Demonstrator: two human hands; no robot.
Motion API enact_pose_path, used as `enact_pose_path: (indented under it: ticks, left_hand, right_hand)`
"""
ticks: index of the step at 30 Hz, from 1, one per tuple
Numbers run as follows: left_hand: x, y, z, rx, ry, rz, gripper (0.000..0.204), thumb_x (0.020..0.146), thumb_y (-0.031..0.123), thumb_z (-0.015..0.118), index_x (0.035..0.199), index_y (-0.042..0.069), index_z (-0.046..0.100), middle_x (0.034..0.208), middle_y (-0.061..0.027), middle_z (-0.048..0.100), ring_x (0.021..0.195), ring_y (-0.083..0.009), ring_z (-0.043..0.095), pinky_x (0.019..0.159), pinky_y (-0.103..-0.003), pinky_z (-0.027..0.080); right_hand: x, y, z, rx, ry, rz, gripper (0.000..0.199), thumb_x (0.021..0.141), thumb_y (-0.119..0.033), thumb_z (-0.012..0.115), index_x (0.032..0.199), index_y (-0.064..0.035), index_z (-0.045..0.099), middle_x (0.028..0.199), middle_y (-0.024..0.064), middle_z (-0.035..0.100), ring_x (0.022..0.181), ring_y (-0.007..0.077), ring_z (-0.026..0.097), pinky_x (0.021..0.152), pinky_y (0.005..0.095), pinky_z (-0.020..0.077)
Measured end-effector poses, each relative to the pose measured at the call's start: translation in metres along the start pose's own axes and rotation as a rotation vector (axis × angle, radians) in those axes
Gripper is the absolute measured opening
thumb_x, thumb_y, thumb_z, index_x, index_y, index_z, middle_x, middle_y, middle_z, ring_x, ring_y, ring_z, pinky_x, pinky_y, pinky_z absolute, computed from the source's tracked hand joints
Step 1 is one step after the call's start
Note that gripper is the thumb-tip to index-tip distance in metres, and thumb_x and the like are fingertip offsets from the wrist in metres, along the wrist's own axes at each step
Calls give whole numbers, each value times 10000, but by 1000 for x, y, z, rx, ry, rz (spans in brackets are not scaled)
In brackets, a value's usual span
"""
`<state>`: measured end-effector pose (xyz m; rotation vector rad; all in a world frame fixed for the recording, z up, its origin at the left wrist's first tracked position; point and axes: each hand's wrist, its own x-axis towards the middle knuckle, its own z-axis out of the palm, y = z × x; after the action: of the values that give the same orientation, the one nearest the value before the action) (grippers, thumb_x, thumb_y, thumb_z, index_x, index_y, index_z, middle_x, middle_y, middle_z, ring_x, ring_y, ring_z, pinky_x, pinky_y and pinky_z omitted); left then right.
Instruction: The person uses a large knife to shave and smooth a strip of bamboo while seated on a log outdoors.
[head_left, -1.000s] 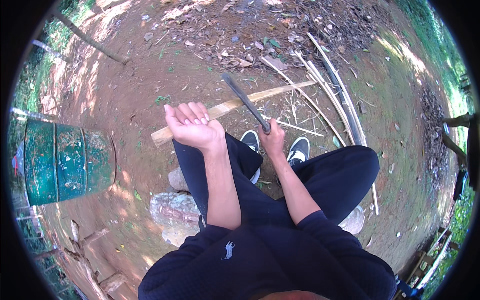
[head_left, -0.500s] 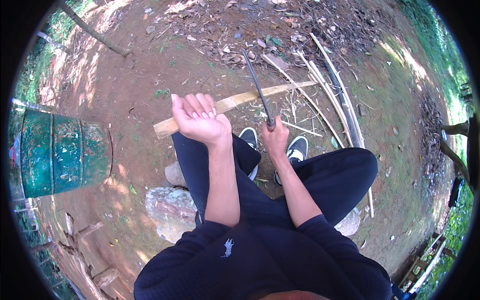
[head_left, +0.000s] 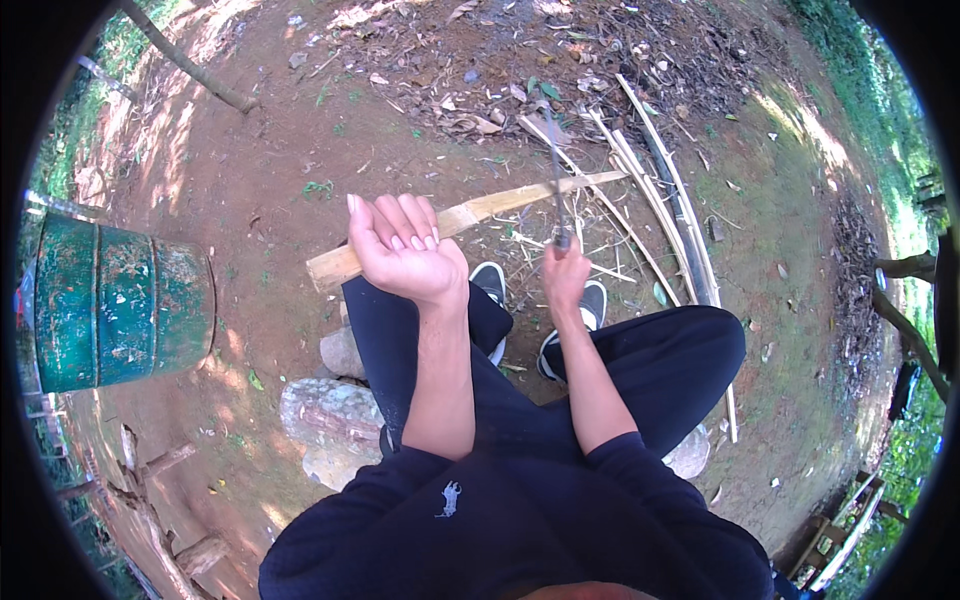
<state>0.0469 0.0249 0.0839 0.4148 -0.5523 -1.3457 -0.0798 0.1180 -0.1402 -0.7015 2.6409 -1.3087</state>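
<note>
My left hand [head_left: 418, 262] is palm up, its fingers curled around a pale bamboo strip [head_left: 512, 200] near its thick left end. The strip slants across in front of my knees, its far end reaching the cut pieces on the right. In my right hand [head_left: 566, 275] is the handle of a long, thin-looking knife [head_left: 557, 180], seen nearly edge-on and slightly blurred. The blade points away from me and crosses over the strip in this view. Whether it touches the strip, I cannot tell.
Long split bamboo lengths [head_left: 680, 220] lie on the ground ahead to the right, with shavings [head_left: 590, 235] near my shoes. A green metal drum [head_left: 125, 300] stands left. Beside my left leg lies a log [head_left: 330, 415]. Branches [head_left: 150, 505] are at lower left.
The knife has swung from pointing ahead-left to nearly straight ahead, and my right hand has shifted slightly right. My left hand keeps its hold on the strip.
</note>
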Motion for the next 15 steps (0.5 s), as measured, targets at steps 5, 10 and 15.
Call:
enact_pose_path:
  ticks: [5,10,15]
  left_hand:
    - [7,9,-12,-52,-6,9,472,1038,258,368,584,183,260,460,37,238,363,-80,179,383,-243,184]
    - [7,3,-6,-15,-6,-16,468,1038,259,367,590,182,257,463,37,239,363,-82,180,383,-244,182]
    - [10,2,-12,-13,20,-17,470,1037,261,377,590,181,257,464,37,235,367,-82,182,382,-247,183]
  right_hand:
    - [-28,-68,0,185,-12,-453,168,810,-112,709,861,-36,568,604,145,612,560,331,649,524,455,501]
    - [12,28,20,28,32,-49,167,824,-140,696,851,-19,584,668,193,648,640,343,682,575,466,512]
    - [26,47,12,-142,33,55,202,837,-178,666,872,3,585,730,235,669,703,413,682,651,526,509]
